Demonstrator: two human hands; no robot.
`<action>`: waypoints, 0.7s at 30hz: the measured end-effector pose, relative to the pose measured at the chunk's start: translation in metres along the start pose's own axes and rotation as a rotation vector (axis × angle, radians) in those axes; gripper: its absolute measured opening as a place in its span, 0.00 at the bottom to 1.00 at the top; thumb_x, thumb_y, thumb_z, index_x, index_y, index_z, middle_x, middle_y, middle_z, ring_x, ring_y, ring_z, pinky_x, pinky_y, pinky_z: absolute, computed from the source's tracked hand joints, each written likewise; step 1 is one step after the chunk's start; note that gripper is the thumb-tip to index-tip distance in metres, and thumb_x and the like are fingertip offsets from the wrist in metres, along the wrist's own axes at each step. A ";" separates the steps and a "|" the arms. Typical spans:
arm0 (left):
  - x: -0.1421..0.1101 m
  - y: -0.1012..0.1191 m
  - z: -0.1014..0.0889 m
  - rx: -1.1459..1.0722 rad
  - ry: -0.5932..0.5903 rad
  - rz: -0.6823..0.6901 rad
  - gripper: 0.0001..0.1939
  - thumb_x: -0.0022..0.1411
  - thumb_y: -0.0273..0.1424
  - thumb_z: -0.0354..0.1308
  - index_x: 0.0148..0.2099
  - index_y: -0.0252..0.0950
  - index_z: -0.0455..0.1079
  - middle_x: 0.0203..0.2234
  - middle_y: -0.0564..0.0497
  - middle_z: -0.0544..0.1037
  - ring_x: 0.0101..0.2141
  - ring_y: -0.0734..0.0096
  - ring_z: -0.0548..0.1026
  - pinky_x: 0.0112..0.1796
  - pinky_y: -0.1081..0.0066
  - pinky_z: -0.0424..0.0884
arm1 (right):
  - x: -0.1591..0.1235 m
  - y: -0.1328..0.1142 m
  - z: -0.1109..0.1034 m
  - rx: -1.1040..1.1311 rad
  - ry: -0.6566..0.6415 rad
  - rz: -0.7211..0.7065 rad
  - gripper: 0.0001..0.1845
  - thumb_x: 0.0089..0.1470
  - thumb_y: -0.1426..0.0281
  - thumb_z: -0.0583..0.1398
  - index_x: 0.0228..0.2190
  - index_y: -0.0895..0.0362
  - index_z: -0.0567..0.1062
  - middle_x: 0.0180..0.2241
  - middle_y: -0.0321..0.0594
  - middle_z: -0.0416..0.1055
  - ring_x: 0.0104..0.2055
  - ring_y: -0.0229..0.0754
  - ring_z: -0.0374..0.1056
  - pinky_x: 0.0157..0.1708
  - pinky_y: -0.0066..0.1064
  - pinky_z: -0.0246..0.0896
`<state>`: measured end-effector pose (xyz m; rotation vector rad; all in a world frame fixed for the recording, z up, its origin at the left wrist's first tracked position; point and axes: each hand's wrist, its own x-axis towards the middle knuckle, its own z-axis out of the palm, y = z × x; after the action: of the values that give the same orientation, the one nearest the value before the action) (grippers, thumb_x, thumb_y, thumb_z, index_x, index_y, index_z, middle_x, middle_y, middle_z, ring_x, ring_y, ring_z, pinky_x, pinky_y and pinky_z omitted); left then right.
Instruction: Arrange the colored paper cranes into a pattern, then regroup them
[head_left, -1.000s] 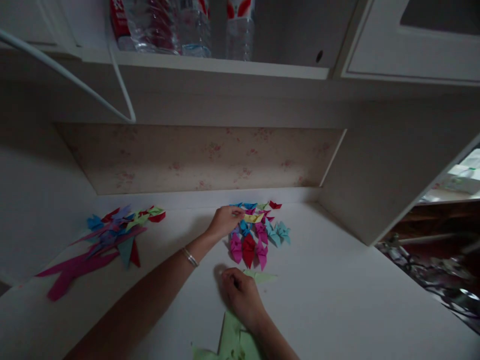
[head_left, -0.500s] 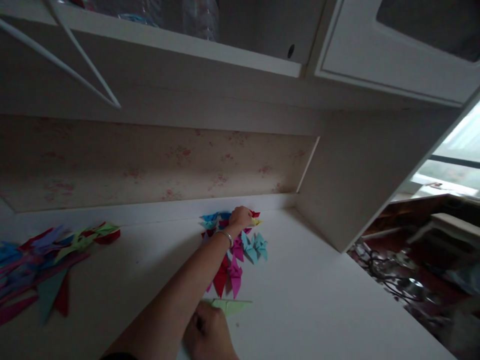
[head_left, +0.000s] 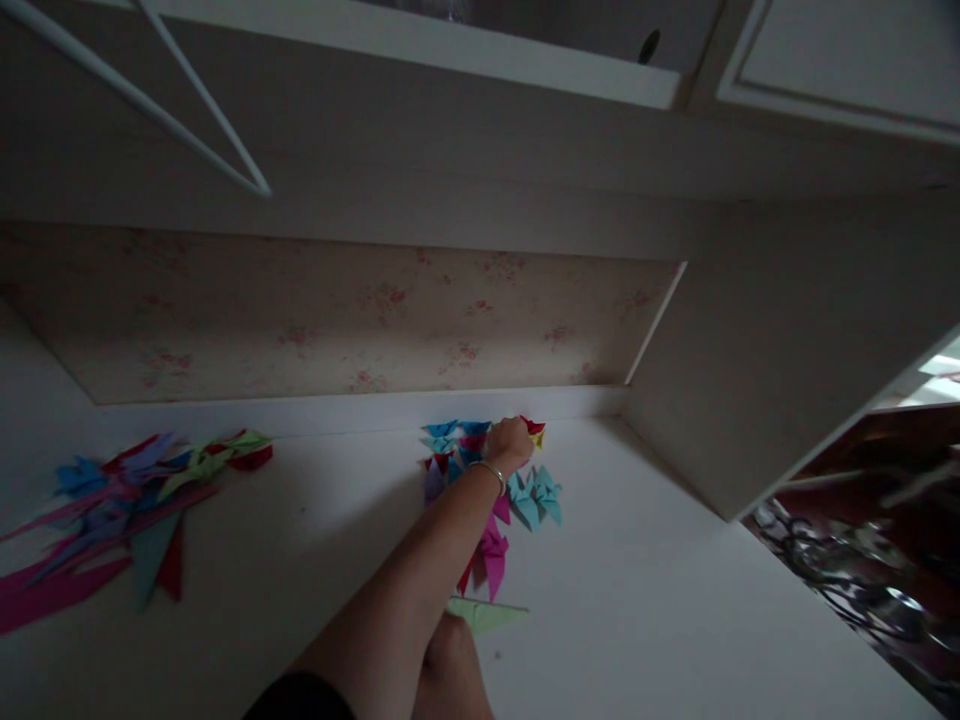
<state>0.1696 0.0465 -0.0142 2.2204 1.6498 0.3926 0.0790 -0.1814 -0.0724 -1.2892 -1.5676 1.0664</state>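
Note:
My left hand (head_left: 510, 440), with a bracelet at the wrist, reaches to the back of the white tabletop among small folded paper cranes. Its fingers are closed and partly hidden, beside a red paper crane (head_left: 531, 425) and a yellow one (head_left: 538, 439); what they pinch is not clear. Two light-blue cranes (head_left: 535, 497) stand right of the wrist, and a magenta crane (head_left: 493, 556) lies nearer me. Below the left forearm, my right hand (head_left: 455, 655) is closed at the left end of a pale green folded paper (head_left: 487, 614), its fingers partly hidden.
A loose heap of colourful folded paper (head_left: 142, 500) lies on the left of the tabletop (head_left: 645, 600). Above hangs a white cabinet shelf (head_left: 450, 45) with a white wire loop (head_left: 195, 140). A side panel (head_left: 795, 330) bounds the right; cluttered items (head_left: 877, 570) lie beyond it.
The view has shifted, so the whole scene sits further right in the picture. My left hand stays among the cranes near the red one. My right hand is now more covered by the left forearm.

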 end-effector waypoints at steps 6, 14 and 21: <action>0.001 -0.003 0.000 -0.016 -0.007 0.033 0.14 0.56 0.27 0.57 0.44 0.36 0.78 0.42 0.35 0.80 0.45 0.53 0.77 0.43 0.64 0.72 | 0.000 0.000 0.001 0.011 0.036 -0.017 0.10 0.49 0.68 0.58 0.24 0.57 0.78 0.26 0.41 0.76 0.29 0.43 0.70 0.26 0.27 0.57; -0.008 -0.004 -0.019 -0.101 0.056 0.079 0.15 0.55 0.26 0.57 0.45 0.39 0.77 0.42 0.40 0.80 0.44 0.57 0.77 0.43 0.66 0.71 | 0.000 0.005 0.002 -0.044 0.021 -0.027 0.10 0.50 0.71 0.55 0.23 0.56 0.76 0.23 0.37 0.73 0.27 0.39 0.66 0.27 0.25 0.55; -0.063 -0.033 -0.060 -0.284 0.123 0.137 0.12 0.57 0.29 0.54 0.39 0.41 0.78 0.37 0.50 0.82 0.39 0.68 0.77 0.40 0.74 0.69 | -0.004 0.001 -0.001 -0.047 0.004 0.001 0.14 0.55 0.66 0.53 0.28 0.57 0.76 0.22 0.35 0.69 0.24 0.36 0.61 0.23 0.25 0.50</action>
<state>0.0977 0.0012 0.0250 2.1342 1.4018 0.7637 0.0807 -0.1856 -0.0737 -1.3228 -1.5981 1.0318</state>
